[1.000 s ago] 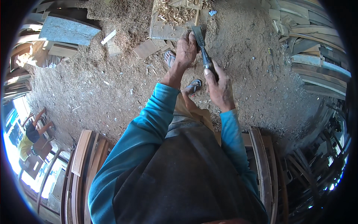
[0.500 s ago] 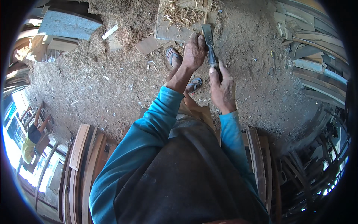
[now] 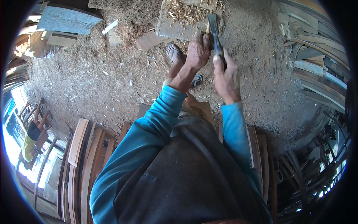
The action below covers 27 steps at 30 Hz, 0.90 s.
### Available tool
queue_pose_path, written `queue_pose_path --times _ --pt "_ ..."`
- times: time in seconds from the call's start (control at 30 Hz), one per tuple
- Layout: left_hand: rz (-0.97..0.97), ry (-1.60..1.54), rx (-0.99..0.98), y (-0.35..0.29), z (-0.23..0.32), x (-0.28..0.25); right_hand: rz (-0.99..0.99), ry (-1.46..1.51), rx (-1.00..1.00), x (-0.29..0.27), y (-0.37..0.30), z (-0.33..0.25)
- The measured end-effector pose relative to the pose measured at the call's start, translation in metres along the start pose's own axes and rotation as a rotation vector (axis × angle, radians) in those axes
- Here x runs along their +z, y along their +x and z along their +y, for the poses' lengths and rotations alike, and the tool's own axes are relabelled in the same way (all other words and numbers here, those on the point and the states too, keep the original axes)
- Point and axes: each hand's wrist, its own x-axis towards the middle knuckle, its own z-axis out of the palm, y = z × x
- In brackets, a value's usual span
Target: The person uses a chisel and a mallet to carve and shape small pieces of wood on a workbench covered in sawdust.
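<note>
My right hand [image 3: 227, 76] is closed around the dark handle of a broad-bladed chisel [image 3: 214, 28]. The blade points away from me and lies along the right side of a thin, pale wooden stick [image 3: 207, 28]. My left hand [image 3: 198, 53] is closed on the near end of that stick, its fingers pinched and partly hiding it. Beyond both hands is a wooden board [image 3: 164, 27], its top strewn with curled wood shavings [image 3: 186, 13].
My feet in flip-flops [image 3: 173, 53] stand on a dusty, chip-littered floor [image 3: 104, 86]. Planks [image 3: 80, 149] lean behind me, and timber [image 3: 313, 67] is stacked at right. A blue-grey board [image 3: 69, 20] lies at far left. Another person [image 3: 31, 136] sits at left.
My right hand and the chisel have moved away from me and slightly right, so the blade sits farther along the stick. My left hand has shifted slightly right, still holding the stick.
</note>
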Motion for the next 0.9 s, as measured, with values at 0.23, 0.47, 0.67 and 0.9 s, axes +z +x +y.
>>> queue_pose_path --times 0.23,0.47,0.67,0.9 --pt "-0.081 -0.169 -0.123 0.003 0.005 -0.01 -0.071 0.21 0.083 -0.007 0.01 0.012" --pt "-0.14 -0.528 -0.209 0.003 -0.003 -0.011 0.019 0.199 -0.009 0.004 -0.039 0.037" --pt "-0.028 -0.325 -0.142 0.0 0.004 -0.003 -0.038 0.214 0.068 0.006 -0.052 0.032" --pt "-0.011 -0.117 -0.052 0.003 -0.01 -0.001 0.017 0.108 -0.043 0.008 -0.012 0.025"
